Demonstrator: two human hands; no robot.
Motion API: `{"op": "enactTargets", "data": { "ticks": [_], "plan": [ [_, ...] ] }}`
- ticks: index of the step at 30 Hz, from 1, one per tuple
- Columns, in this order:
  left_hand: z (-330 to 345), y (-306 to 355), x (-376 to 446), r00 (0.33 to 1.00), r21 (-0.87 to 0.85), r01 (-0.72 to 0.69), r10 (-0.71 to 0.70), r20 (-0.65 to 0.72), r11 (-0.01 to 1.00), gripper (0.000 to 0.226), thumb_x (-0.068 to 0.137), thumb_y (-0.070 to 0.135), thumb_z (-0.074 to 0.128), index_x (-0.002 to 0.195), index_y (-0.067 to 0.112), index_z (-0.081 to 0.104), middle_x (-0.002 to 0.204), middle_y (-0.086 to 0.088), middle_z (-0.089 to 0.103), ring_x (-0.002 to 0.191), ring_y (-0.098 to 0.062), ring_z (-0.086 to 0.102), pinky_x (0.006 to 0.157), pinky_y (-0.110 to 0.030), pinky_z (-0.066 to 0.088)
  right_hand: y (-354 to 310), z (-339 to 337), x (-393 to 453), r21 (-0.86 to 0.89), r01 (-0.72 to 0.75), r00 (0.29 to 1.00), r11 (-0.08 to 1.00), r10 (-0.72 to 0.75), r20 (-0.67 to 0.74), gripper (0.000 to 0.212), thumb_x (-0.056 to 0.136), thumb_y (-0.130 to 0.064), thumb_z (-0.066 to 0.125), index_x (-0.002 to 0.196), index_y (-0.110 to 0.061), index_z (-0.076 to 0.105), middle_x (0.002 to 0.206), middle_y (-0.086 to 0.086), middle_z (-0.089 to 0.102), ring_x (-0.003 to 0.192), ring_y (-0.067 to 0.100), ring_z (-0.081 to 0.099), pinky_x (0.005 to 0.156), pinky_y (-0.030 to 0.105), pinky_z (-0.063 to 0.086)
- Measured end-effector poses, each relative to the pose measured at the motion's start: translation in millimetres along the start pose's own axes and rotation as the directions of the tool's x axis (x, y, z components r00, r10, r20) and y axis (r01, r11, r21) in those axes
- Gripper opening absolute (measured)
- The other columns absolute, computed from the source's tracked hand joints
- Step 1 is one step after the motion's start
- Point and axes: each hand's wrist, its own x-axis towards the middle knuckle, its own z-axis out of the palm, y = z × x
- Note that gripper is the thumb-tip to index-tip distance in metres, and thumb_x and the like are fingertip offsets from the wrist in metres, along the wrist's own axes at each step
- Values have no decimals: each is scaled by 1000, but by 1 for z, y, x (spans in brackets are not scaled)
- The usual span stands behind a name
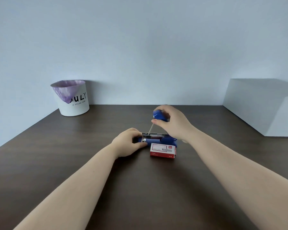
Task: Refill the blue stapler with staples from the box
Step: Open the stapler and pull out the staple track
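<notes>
Lying on dark surface (73,163), red staple box (163,150) closed, touching near side of blue stapler (158,140). Left hand (128,141) fingers clamp stapler's front end. Right hand (171,122) fingers grip raised blue lid (159,115) above open metal tray. White bin (73,100) far left of stapler.

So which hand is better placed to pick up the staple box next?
Probably the left hand: it only steadies the stapler, beside the box. The right hand holds the lid open.
</notes>
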Motion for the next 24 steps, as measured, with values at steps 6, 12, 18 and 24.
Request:
{"op": "enactTargets", "data": {
  "ticks": [6, 12, 18, 24],
  "plan": [
    [2, -4, -2, 1000, 0, 9, -9, 1, 1000, 27, 81, 40, 66, 101, 22, 65, 101, 11, 52, 97, -12, 53, 96, -36, 46, 17, -30, -12, 213, -18, 993, 977, 42, -110, 22, 87, -19, 63, 96, -38, 56, 101, 0, 61, 96, 24, 62, 85, 37, 52],
    [1, -6, -5, 999, -3, 23, -23, -32, 1000, 26, 81, 36, 67, 102, 19, 66, 103, 7, 55, 94, -13, 52, 92, -32, 45, 75, -64, -47, 207, -198, 971, 958, 221, -91, 11, 87, -11, 62, 86, -21, 66, 100, 9, 66, 94, 24, 62, 78, 26, 56],
    [0, -7, -8, 998, -26, 40, -41, -49, 999, 17, 80, 33, 69, 94, 24, 64, 101, 7, 56, 89, -12, 51, 84, -26, 41, 85, -66, -56, -3, -213, 977, 977, 213, -29, 16, 88, -22, 62, 102, -26, 69, 100, -13, 65, 96, 0, 58, 72, 1, 42],
    [-1, -4, -11, 996, -72, 65, -70, -57, 995, 19, 78, 31, 71, 77, 39, 54, 96, 10, 55, 87, -11, 50, 81, -24, 37, 85, -65, -58, -54, -197, 980, 979, 197, 8, 17, 88, -25, 62, 102, -25, 71, 99, -14, 65, 93, -7, 55, 75, 6, 37]
  ]
}}
